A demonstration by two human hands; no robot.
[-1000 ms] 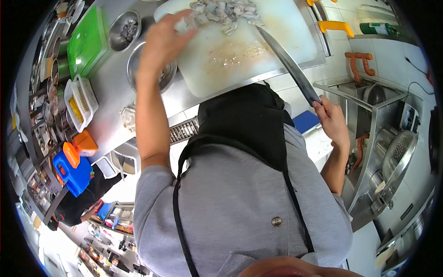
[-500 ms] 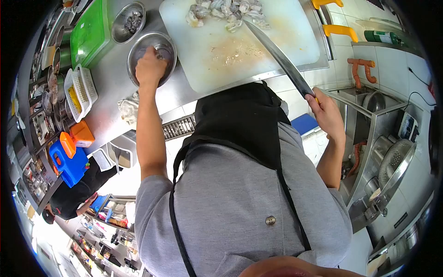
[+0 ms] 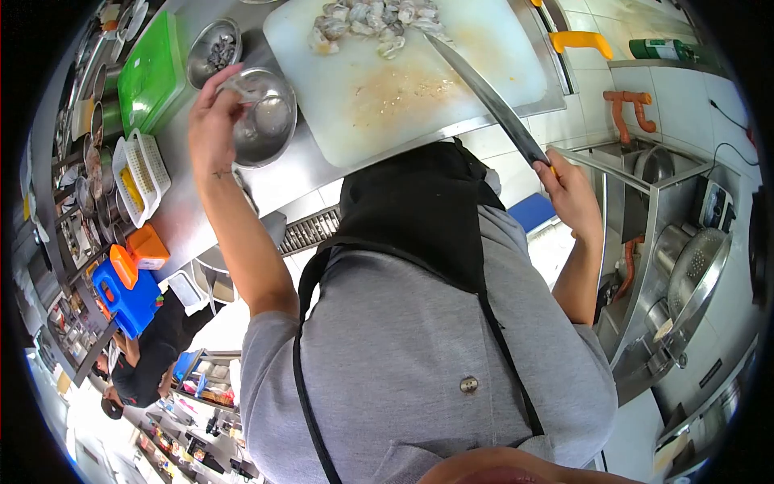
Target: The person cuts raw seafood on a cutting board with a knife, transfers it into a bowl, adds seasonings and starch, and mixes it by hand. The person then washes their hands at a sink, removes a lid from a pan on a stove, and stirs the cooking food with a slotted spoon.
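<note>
One knife [image 3: 492, 101] is gripped by the right hand [image 3: 572, 198], tip near the far shrimp [image 3: 367, 18]; at left, a bowl [image 3: 270, 129] is overlapped by the left hand [image 3: 213, 133], its hold unclear.

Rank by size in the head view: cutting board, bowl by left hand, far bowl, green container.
1. Cutting board
2. Bowl by left hand, green container: too alike to rank
3. Far bowl

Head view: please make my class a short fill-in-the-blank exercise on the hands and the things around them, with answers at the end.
1. The right hand grips a ____.
2. The left hand is nearest to a round metal ____.
3. The pale food pieces lie on a white cutting ____.
4. The apron is coloured ____.
Missing words: knife; bowl; board; black.
</note>
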